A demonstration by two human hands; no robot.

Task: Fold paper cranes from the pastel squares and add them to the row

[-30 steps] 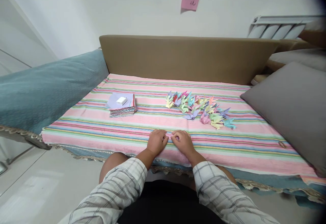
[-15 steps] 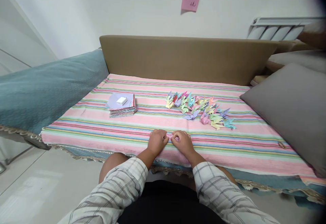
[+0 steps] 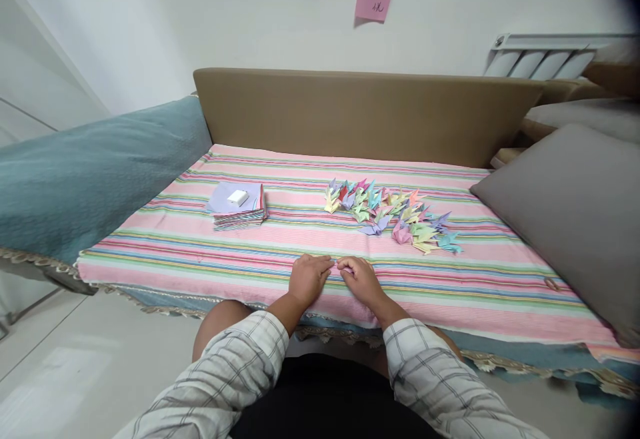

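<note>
My left hand (image 3: 309, 278) and my right hand (image 3: 363, 282) meet low over the front of the striped cloth, fingertips almost touching. Between them shows a sliver of a small pinkish-lilac piece of paper (image 3: 337, 264), pinched from both sides. My fingers hide most of it, so its folded shape cannot be made out. Beyond my right hand lies a cluster of folded paper cranes (image 3: 373, 209) in many pastel colours. To the left of my hands is a stack of square paper sheets (image 3: 239, 216), with a small white block (image 3: 238, 197) on top.
The pink striped cloth (image 3: 175, 239) covers a sofa seat with a brown backrest (image 3: 345, 116). A blue-covered armrest (image 3: 100, 179) rises at the left, and a grey cushion (image 3: 565, 219) leans at the right. A small brownish loop (image 3: 552, 284) lies near the cushion.
The fingers of my left hand have straightened out toward the right hand. My right fingers have uncurled a little, still in a pinch. The cranes and the paper stack stay put.
</note>
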